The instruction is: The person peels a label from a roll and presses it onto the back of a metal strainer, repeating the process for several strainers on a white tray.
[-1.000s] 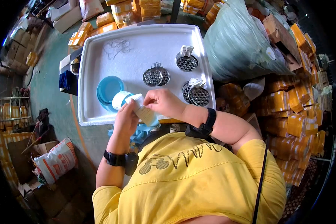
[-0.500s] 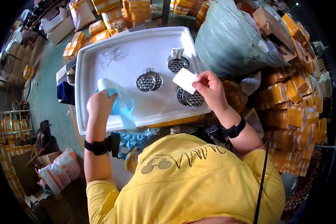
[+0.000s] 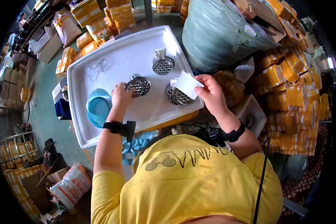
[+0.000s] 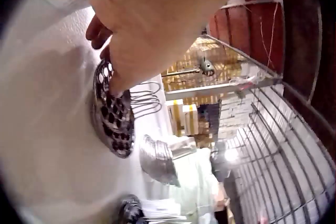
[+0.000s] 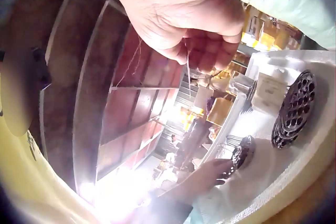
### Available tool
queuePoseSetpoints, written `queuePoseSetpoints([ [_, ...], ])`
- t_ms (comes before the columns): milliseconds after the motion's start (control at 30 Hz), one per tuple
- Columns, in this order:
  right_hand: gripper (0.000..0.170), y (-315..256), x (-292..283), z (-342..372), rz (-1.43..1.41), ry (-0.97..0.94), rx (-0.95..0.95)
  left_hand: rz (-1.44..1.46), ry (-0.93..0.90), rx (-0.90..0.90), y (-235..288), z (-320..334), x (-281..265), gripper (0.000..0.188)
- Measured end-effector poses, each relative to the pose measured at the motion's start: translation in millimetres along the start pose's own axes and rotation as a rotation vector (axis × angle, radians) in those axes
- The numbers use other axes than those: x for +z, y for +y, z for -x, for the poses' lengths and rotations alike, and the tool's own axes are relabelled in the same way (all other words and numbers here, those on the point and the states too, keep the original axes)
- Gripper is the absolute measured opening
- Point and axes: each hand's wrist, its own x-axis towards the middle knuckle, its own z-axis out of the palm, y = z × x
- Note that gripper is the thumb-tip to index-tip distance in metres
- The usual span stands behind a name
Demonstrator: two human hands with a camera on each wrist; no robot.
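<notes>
My left hand [image 3: 121, 96] pinches the near left edge of a pair of round perforated metal discs [image 3: 139, 86] with wire loops. In the left wrist view, a digit lies over the face of the holed disc [image 4: 114, 121], and other fingers curl behind its rim. A white square label [image 3: 188, 85] is pinched by one edge between thumb and fingers of my right hand [image 3: 211, 91]. The label overlaps another group of holed discs [image 3: 183, 98] in the head view. Left of my left hand, a light blue label roll [image 3: 99, 108] lies in the white foam tray [image 3: 153, 115].
More holed discs [image 3: 163, 66] with a white packet stand near the tray's right side. Loose thin wire [image 3: 98, 68] lies at the far left. A large green plastic bag [image 3: 224, 37] and stacked taped parcels [image 3: 291, 115] crowd the right.
Both hands moved apart, the right taking the white label off the light blue strip. My left hand let go of the roll, then moved right to the middle discs.
</notes>
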Motion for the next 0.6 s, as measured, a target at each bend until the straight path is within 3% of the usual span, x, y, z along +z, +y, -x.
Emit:
queuePoseSetpoints([
  [67, 0.026, 5, -1, 1, -0.013, 0.01, 0.001, 0.061, -0.129, -0.08, -3, -1, -6, 0.043],
  [100, 0.027, 8, -1, 1, -0.01, 0.001, 0.012, 0.091, -0.003, -0.024, 0, 2, -7, 0.035],
  [233, 0.031, 7, 5, -2, -0.002, -0.038, 0.028, 0.304, 0.068, -0.005, 19, 14, -29, 0.025],
  [400, 0.033, -2, 23, -13, 0.005, -0.145, 0.043, 1.468, -0.51, -0.427, 38, 46, -56, 0.022],
  [467, 0.034, -4, 34, -18, 0.075, -0.192, 0.062, 1.656, -0.624, -0.503, 55, 63, -67, 0.019],
  [533, 0.037, -7, 44, -20, 0.19, -0.232, 0.062, 1.654, -0.653, -0.557, 61, 75, -64, 0.017],
  [600, 0.04, -7, 52, -21, 0.321, -0.269, 0.018, 1.701, -0.703, -0.486, 53, 82, -55, 0.018],
])
